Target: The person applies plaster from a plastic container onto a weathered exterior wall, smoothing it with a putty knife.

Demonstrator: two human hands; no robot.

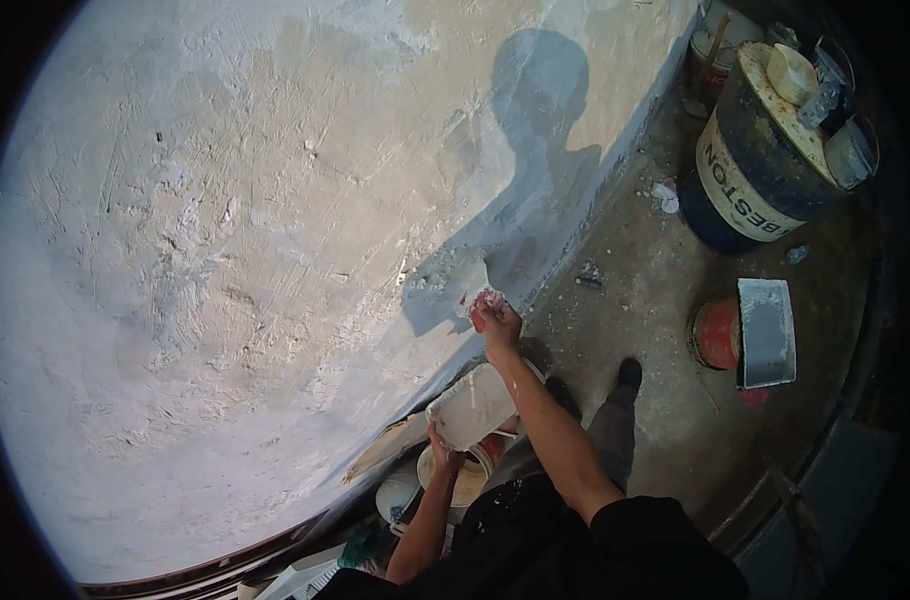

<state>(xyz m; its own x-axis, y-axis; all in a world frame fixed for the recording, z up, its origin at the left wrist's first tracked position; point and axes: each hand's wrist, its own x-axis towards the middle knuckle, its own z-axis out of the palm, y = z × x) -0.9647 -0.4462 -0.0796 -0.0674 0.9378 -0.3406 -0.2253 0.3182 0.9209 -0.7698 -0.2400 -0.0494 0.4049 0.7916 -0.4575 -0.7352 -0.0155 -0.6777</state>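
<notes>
My right hand [500, 328] is closed around the red handle of a putty knife [474, 283]. The blade is against the rough, plastered wall [305, 200], or very close to it, low down near the floor. My left hand [445, 450] grips the edge of a whitish rectangular tray [472, 405], which has pale residue on its inner surface. This tray is held below the knife, beside the wall. Part of the left hand's fingers is hidden by the tray.
An open bucket [467, 487] stands under the tray. On the right, a dark drum [750, 155] carries containers on its lid. Near it a grey-white tray [767, 333] rests against a red bucket [715, 334]. Plaster crumbs [665, 197] litter the concrete floor [665, 430].
</notes>
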